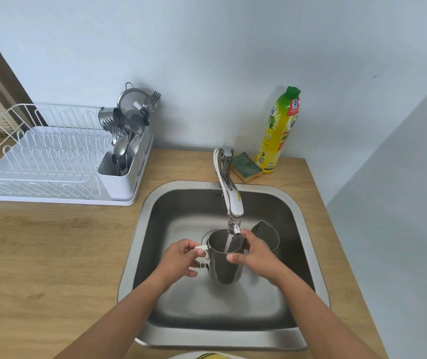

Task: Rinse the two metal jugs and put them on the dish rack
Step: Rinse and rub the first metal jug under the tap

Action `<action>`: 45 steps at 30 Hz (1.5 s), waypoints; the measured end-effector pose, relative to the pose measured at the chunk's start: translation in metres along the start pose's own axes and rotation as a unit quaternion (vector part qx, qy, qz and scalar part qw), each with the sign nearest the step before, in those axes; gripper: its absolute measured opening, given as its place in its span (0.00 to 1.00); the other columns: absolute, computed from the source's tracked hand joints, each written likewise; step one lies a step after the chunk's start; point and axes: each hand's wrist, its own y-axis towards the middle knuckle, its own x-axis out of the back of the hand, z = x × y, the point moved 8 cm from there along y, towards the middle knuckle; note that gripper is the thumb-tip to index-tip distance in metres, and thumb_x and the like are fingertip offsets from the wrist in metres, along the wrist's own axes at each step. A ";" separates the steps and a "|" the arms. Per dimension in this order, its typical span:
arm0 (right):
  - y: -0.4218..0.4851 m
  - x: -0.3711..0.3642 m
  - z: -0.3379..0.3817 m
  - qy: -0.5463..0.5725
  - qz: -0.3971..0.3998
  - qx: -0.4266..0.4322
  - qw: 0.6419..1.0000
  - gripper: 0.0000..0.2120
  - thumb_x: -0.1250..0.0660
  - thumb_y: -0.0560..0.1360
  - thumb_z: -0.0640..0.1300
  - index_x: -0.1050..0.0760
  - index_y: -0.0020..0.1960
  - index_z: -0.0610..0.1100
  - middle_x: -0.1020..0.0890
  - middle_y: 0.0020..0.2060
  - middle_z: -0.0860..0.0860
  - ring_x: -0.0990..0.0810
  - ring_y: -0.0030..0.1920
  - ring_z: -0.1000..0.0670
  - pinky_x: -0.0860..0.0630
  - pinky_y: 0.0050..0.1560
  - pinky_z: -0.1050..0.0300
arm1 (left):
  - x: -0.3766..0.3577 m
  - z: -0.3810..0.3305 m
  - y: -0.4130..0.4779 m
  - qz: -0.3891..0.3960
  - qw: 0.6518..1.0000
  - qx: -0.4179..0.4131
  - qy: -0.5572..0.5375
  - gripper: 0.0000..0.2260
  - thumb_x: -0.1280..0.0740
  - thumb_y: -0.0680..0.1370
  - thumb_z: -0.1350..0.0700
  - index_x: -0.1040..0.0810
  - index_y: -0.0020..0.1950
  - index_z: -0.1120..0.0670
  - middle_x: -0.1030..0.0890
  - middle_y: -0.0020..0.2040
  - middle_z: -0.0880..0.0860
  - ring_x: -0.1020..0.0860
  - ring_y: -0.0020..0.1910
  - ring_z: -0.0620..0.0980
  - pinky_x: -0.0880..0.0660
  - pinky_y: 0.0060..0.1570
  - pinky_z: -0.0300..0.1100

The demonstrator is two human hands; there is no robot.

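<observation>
- Holding a metal jug (224,265) upright under the tap (229,195), both hands work over the steel sink (140,229) in the lower middle of the frame.
- The left hand (181,257) is curled round the jug's handle (202,255), which sticks out toward the left of the frame. Fingers and thumb are closed on it.
- The right hand (255,255) clasps the jug's opposite side. Its thumb lies on the near wall just below the rim, and its fingers reach round the far edge.
- A thin stream of water (226,242) falls from the tap's spout straight into the jug's open mouth.
- The second metal jug (267,235) stands in the sink just behind the right hand, right of centre, with its pouring lip toward the top of the frame. The hand hides its lower part, and whether the two jugs touch cannot be told.
- The dish rack (38,151), white wire on a white tray, sits on the wooden counter (51,255) at the left of the frame, well apart from both jugs.
- A white cutlery holder (119,177) at the rack's right end carries spoons and forks, and a mesh strainer (134,102) rises above them.
- Behind the sink, a green-and-yellow sponge (246,167) lies just beside the tap's base. A yellow detergent bottle (281,130) with a green cap stands upright next to the sponge, against the pale wall.
</observation>
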 end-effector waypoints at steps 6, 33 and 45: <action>0.004 0.002 -0.008 0.021 0.013 -0.024 0.999 0.34 0.20 0.65 0.47 0.29 0.68 0.47 0.18 0.56 0.50 0.20 0.58 0.49 0.24 0.63 0.52 | 0.000 -0.001 -0.002 -0.001 0.999 -0.001 0.048 0.04 0.36 0.80 0.57 0.22 0.52 0.54 0.14 0.48 0.55 0.18 0.38 0.52 0.21 0.31 0.43; 0.004 -0.006 -0.026 0.041 0.003 -0.174 0.984 0.30 0.33 0.73 0.64 0.23 0.55 0.36 0.16 0.43 0.40 0.15 0.39 0.41 0.16 0.38 0.46 | 0.001 0.002 0.011 0.011 0.992 0.088 0.091 0.14 0.36 0.80 0.51 0.20 0.52 0.61 0.21 0.30 0.52 0.23 0.22 0.49 0.38 0.21 0.35; -0.003 -0.008 -0.023 0.041 0.006 -0.193 0.980 0.28 0.37 0.74 0.66 0.26 0.53 0.40 0.18 0.43 0.41 0.17 0.36 0.43 0.18 0.33 0.49 | 0.001 0.002 0.012 0.014 0.990 0.109 0.091 0.13 0.35 0.79 0.52 0.19 0.48 0.62 0.23 0.28 0.51 0.24 0.21 0.48 0.38 0.20 0.34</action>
